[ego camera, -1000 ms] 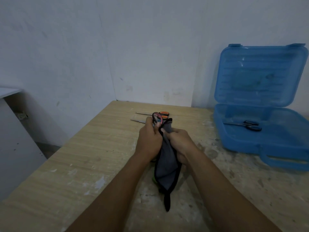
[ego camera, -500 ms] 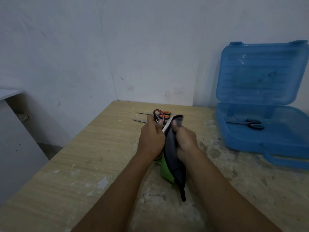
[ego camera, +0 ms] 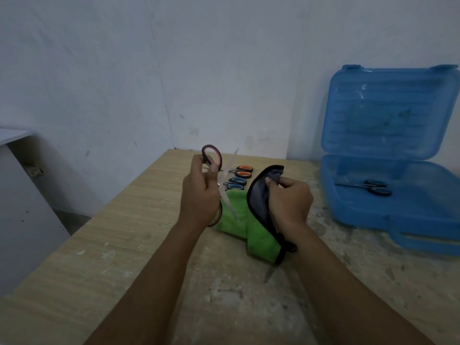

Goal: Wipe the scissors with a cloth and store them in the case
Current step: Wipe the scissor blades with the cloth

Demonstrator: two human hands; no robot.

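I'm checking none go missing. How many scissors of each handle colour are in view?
Pink-handled scissors: 1
Orange-handled scissors: 1
Blue-handled scissors: 1
Black-handled scissors: 1
Total: 4, not counting a blade-like tip under the cloth.

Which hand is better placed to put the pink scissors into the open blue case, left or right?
Probably the left hand: it grips the pink scissors itself. The right hand is nearer the blue case but holds the grey cloth.
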